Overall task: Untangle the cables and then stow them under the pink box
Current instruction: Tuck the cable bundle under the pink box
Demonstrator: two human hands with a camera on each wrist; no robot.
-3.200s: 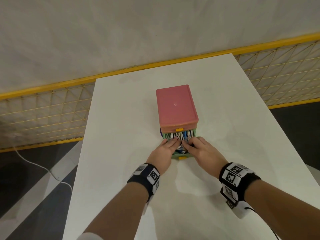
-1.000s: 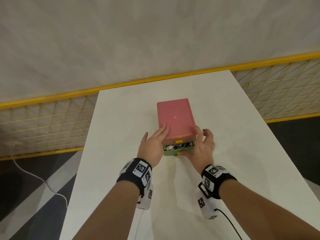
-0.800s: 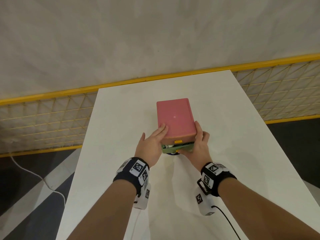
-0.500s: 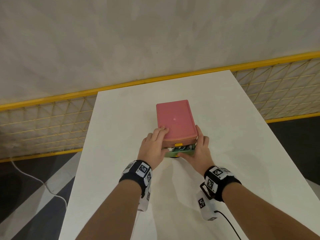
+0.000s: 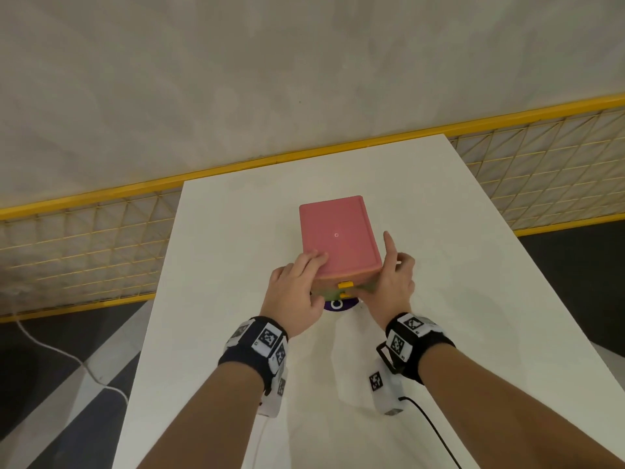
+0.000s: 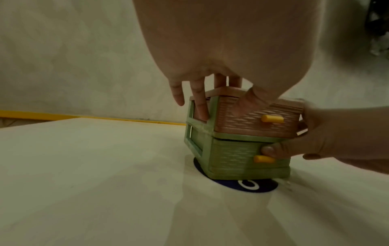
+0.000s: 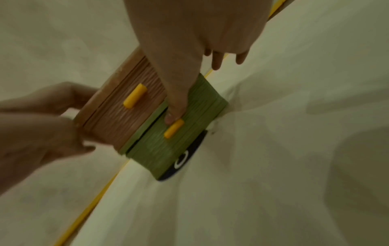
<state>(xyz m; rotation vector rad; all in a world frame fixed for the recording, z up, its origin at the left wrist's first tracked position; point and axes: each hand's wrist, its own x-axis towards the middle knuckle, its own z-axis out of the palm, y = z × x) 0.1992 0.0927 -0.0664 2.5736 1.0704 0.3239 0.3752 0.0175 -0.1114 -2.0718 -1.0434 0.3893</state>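
Note:
The pink box (image 5: 338, 238) tops a small green cabinet on the white table (image 5: 236, 231). Below it sits the green drawer (image 6: 242, 156) with a yellow handle (image 6: 264, 159), almost fully in. No cables are in sight; they are hidden. My left hand (image 5: 297, 286) holds the box's near left corner, fingers on top and down the side, thumb on the pink front (image 6: 252, 121). My right hand (image 5: 389, 282) is at the near right corner. Its thumb (image 7: 176, 113) presses the green drawer front just above the handle, and its index finger points straight along the box's side.
A dark blue round sticker (image 6: 246, 184) lies on the table under the cabinet's front. A yellow mesh fence (image 5: 84, 248) runs behind and beside the table. A white cord (image 5: 67, 360) trails on the floor at the left.
The green drawer, earlier pulled out with cables showing, has slid in under the pink box. My left hand moved up to the box's corner; my right thumb went to the drawer front.

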